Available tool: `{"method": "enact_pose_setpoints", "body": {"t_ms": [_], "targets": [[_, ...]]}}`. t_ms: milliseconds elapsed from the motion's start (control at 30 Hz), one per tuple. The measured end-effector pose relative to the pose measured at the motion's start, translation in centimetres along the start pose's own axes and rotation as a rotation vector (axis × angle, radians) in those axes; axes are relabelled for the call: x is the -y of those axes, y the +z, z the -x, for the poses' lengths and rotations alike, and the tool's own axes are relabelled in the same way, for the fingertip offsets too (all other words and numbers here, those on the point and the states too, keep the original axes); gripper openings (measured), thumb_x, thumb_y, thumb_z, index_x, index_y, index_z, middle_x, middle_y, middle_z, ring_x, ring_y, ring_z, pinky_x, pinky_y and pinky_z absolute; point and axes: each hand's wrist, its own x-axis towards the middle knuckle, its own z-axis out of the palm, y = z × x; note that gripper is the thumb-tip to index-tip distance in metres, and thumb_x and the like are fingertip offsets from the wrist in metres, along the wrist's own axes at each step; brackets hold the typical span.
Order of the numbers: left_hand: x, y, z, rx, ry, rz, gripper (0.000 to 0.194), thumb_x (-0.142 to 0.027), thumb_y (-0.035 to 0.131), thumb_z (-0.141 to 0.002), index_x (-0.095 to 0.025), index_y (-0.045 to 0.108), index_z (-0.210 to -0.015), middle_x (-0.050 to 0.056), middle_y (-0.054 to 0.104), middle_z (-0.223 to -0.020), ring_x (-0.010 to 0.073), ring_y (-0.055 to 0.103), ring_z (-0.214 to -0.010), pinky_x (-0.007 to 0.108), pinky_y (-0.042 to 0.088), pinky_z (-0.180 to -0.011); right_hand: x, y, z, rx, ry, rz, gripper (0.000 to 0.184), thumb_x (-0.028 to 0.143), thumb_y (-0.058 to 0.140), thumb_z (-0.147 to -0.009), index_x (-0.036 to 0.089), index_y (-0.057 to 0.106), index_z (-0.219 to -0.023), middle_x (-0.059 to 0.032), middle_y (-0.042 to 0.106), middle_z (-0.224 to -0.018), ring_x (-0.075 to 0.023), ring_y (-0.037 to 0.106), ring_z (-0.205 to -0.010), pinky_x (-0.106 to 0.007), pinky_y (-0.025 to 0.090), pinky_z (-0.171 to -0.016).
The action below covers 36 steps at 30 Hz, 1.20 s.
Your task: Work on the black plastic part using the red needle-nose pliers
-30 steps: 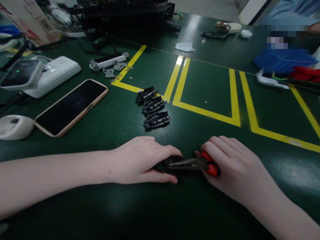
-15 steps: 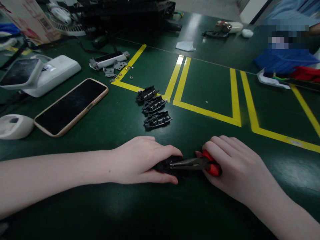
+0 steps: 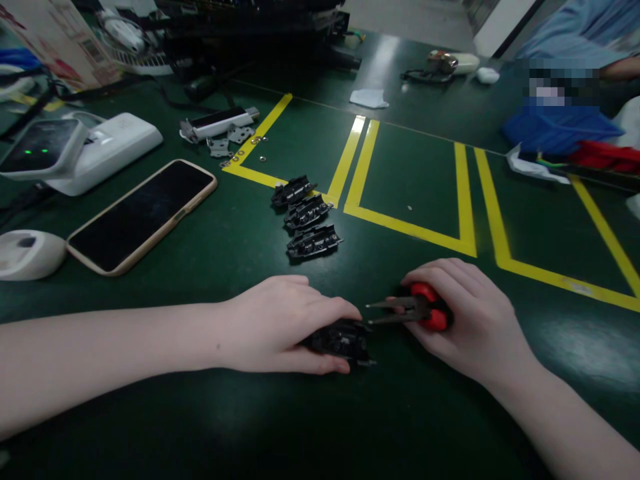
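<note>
Between the thumb and fingers of my left hand (image 3: 285, 323) is a black plastic housing part (image 3: 343, 341), held low over the dark green table. My right hand (image 3: 465, 317) is wrapped round the red handles of needle-nose pliers (image 3: 405, 309). Their jaws point left and are spread apart, close to the housing part's right end, with nothing visible between them. Beyond my hands, three similar black housing parts lie in a column: a near one (image 3: 315, 243), a middle one (image 3: 309, 212) and a far one (image 3: 293, 191).
On the left lie a phone (image 3: 145, 217), a white device with a screen (image 3: 117, 150) and a white rounded object (image 3: 33, 255). Metal brackets (image 3: 219, 147) and small rings lie near yellow tape (image 3: 415, 230). A blue bin (image 3: 560, 127) stands at far right, beside another person's sleeve (image 3: 565, 33).
The pliers have pulled back right and up from the black housing part, and their jaws have spread. More of the part now shows in my left hand.
</note>
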Motion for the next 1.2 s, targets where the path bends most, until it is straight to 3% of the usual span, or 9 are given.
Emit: {"method": "enact_pose_setpoints", "body": {"t_ms": [200,300,433,667,833,933,1033,1200], "targets": [[-0.2,0.1,0.1,0.002,0.001,-0.019,0.037,-0.042,0.060,-0.094,-0.021,0.053,-0.123,0.002,0.070,-0.105,0.0164,0.065,-0.084,0.029,0.042,-0.074,0.4,0.1,-0.1,0.014,0.038,-0.036,0.029,0.031,0.064,-0.081,0.019,0.057,-0.107,-0.0082,0.066,-0.097,-0.0249,0.061,-0.091,-0.040,0.048,-0.077],[-0.6,0.3,0.1,0.020,-0.024,-0.040,0.039,-0.041,0.064,-0.091,-0.021,0.054,-0.123,0.001,0.070,-0.101,0.0168,0.064,-0.083,0.029,0.040,-0.073,0.8,-0.1,-0.2,0.067,0.135,-0.132,0.029,0.027,0.064,-0.079,0.019,0.058,-0.107,-0.0090,0.066,-0.099,-0.0256,0.059,-0.095,-0.043,0.046,-0.082],[-0.8,1.0,0.1,0.027,-0.067,-0.127,0.040,-0.040,0.064,-0.089,-0.026,0.055,-0.126,0.002,0.065,-0.101,0.0206,0.063,-0.084,0.031,0.043,-0.070,1.3,-0.3,-0.2,0.061,0.161,-0.107,0.025,0.027,0.063,-0.078,0.020,0.060,-0.102,-0.0073,0.065,-0.096,-0.0230,0.058,-0.091,-0.040,0.046,-0.083],[-0.6,1.3,-0.6,0.048,-0.081,-0.206,0.055,-0.034,0.077,-0.078,-0.025,0.056,-0.128,0.009,0.058,-0.121,0.0270,0.062,-0.103,0.039,0.053,-0.086,1.6,-0.3,-0.1,0.058,0.213,-0.089,0.025,0.025,0.068,-0.074,0.020,0.060,-0.097,-0.0061,0.063,-0.094,-0.0214,0.055,-0.090,-0.038,0.045,-0.083],[1.6,3.3,-0.9,-0.055,0.005,-0.332,0.055,-0.029,0.081,-0.071,-0.026,0.059,-0.121,0.008,0.061,-0.114,0.0258,0.063,-0.096,0.038,0.056,-0.081,1.5,-0.1,0.0,0.056,0.236,-0.092,0.023,0.025,0.067,-0.073,0.020,0.059,-0.093,-0.0060,0.062,-0.094,-0.0212,0.053,-0.089,-0.038,0.044,-0.083],[3.1,4.1,-0.9,-0.115,0.074,-0.378,0.050,-0.039,0.080,-0.074,-0.026,0.060,-0.118,0.008,0.062,-0.110,0.0253,0.063,-0.093,0.037,0.056,-0.078,1.5,0.0,0.0,0.056,0.241,-0.086,0.024,0.028,0.069,-0.072,0.020,0.059,-0.092,-0.0051,0.062,-0.094,-0.0209,0.053,-0.088,-0.037,0.043,-0.083],[3.1,3.6,-0.9,-0.079,0.058,-0.357,0.043,-0.041,0.072,-0.083,-0.029,0.057,-0.122,0.008,0.061,-0.116,0.0250,0.062,-0.101,0.037,0.055,-0.086,1.6,-0.1,0.0,0.052,0.244,-0.076,0.025,0.031,0.071,-0.071,0.021,0.059,-0.091,-0.0044,0.063,-0.093,-0.0205,0.053,-0.088,-0.036,0.043,-0.082],[1.3,2.2,-0.6,-0.040,0.027,-0.324,0.044,-0.035,0.071,-0.082,-0.027,0.057,-0.122,0.008,0.059,-0.120,0.0258,0.061,-0.105,0.038,0.054,-0.090,1.7,-0.1,0.0,0.042,0.251,-0.065,0.023,0.029,0.068,-0.073,0.021,0.059,-0.093,-0.0051,0.062,-0.094,-0.0207,0.053,-0.089,-0.037,0.042,-0.083]]}}
